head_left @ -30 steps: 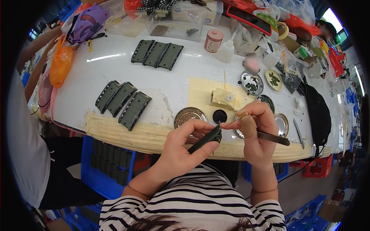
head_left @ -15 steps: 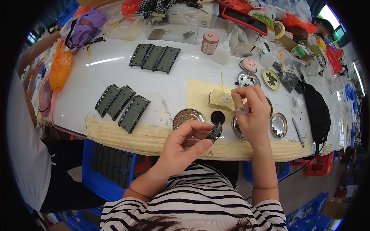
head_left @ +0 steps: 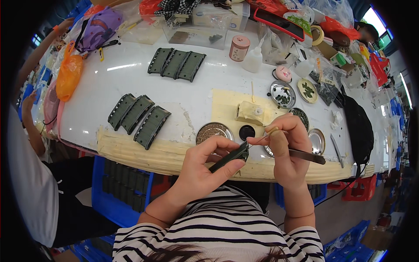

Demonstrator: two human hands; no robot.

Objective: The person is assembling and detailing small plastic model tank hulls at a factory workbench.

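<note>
My left hand [head_left: 203,168] is closed around a dark green curved plate [head_left: 230,158] with a ridged edge, its far end tilted up. My right hand [head_left: 289,150] pinches a thin pointed stick [head_left: 261,139], whose tip is at the plate's upper end; contact is too small to make out. A flat dark metal tool, seemingly tweezers [head_left: 309,156], sticks out from the same palm. Behind the hands stands a block wrapped in yellowish tape [head_left: 244,112], bearing a white round dab [head_left: 258,112]. A small black round cup [head_left: 247,132] sits just beyond the plate.
Similar green plates lie in groups, one nearer left [head_left: 136,114] and another farther back [head_left: 176,64]. Around the right hand are a dish of brown grains [head_left: 212,126], a metal dish of dark bits [head_left: 283,94] and a pen-like tool [head_left: 337,150]. A person [head_left: 32,174] is at the left.
My right hand has come down and nearer from the taped block, bringing the stick's tip to the plate. The plate has turned in my left hand and shows more of its length.
</note>
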